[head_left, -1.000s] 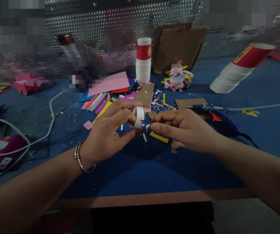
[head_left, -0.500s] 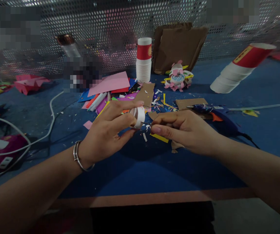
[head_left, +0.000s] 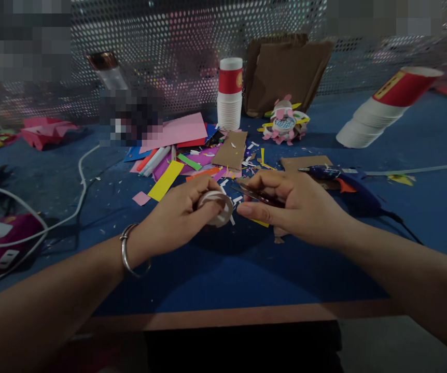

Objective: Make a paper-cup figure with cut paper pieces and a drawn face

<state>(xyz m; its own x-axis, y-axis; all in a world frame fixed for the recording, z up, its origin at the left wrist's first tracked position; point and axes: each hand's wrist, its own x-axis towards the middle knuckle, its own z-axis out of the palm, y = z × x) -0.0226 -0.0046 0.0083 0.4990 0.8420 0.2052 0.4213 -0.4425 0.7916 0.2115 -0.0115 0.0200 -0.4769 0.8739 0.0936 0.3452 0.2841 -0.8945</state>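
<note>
The left hand [head_left: 180, 212] grips a short white paper-cup section [head_left: 226, 205] above the blue tabletop [head_left: 247, 274], thumb across its opening. The right hand [head_left: 305, 207] has its fingers closed on a dark pointed cutting tool [head_left: 263, 196], apparently scissors, tip just beside the section. A slip could nick the left fingers; overtight pinching could crease the thin wall. The glue gun [head_left: 358, 194] lies near the right knuckles; if hot, its nozzle could burn them.

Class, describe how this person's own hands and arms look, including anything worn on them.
The left hand and right hand wear no gloves. No sleeves show on the forearms. A shiny, rounded, silver-coloured bangle circles the left wrist; nothing shows on the right wrist.
</note>
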